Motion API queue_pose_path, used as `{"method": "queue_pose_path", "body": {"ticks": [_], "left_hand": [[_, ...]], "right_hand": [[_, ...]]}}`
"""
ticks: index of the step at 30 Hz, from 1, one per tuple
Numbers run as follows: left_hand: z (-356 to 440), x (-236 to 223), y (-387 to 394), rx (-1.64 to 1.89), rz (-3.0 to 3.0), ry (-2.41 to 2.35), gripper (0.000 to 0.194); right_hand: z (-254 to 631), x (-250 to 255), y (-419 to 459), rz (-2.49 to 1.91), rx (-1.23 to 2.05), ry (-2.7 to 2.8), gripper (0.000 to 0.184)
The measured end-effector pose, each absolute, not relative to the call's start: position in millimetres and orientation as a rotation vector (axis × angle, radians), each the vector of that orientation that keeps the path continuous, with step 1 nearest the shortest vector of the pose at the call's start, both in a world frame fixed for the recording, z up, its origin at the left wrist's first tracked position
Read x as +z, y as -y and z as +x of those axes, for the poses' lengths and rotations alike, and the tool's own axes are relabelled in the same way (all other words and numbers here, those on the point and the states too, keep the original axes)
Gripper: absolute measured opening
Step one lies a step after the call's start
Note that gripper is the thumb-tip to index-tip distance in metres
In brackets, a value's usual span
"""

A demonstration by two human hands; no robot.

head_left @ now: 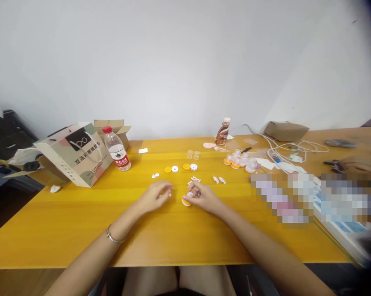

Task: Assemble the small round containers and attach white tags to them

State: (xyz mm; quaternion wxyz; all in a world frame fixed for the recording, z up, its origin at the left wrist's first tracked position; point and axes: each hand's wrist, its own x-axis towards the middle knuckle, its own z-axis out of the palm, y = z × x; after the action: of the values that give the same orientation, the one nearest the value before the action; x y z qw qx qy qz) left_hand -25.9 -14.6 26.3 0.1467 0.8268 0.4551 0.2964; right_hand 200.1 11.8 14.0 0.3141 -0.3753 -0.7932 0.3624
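Note:
My right hand (pixel 202 195) is closed around a small orange and white round piece (pixel 186 201) resting on the yellow table (pixel 80 222). My left hand (pixel 156 195) lies just left of it with fingers curled, pinching a tiny white part (pixel 170 195). Just beyond the hands lie yellow and white round caps (pixel 181 167) and several small white bits (pixel 195 179). A silver bracelet (pixel 114 236) is on my left wrist.
A paper gift bag (pixel 77 154) and a water bottle (pixel 117 149) stand at the back left. A brown drink bottle (pixel 222 131), a cluster of orange and clear pieces (pixel 241 161), white cables (pixel 284 150) and a cardboard box (pixel 286 130) sit at the back right.

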Motion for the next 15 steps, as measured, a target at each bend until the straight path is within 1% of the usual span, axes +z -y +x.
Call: {"method": "queue_pose_path", "body": {"ticks": [1, 3, 6, 8, 13, 15], "left_hand": [[-14.7, 26.8, 22.7, 0.782, 2.387, -1.227, 0.028], [4.4, 23.1, 32.6, 0.757, 2.364, -1.203, 0.035], [20.2, 11.3, 33.8, 0.804, 2.31, -1.303, 0.035], [23.1, 4.3, 31.1, 0.816, 2.277, -1.335, 0.032], [21.0, -3.1, 29.9, 0.81, 2.281, -1.264, 0.017], [20.0, -4.9, 30.6, 0.822, 2.281, -1.234, 0.015]], "right_hand": [[198.6, 13.3, -10.5, -0.979, 0.992, 2.081, 0.03], [196.1, 12.5, -7.3, -0.963, 1.06, 2.078, 0.031], [193.1, 12.6, -2.4, -0.985, 1.083, 2.108, 0.03], [191.7, 13.5, 0.2, -1.005, 1.071, 2.147, 0.028], [191.1, 20.6, 5.6, -0.956, 1.047, 2.299, 0.022], [193.2, 24.6, 7.4, -0.924, 0.992, 2.383, 0.018]]}}
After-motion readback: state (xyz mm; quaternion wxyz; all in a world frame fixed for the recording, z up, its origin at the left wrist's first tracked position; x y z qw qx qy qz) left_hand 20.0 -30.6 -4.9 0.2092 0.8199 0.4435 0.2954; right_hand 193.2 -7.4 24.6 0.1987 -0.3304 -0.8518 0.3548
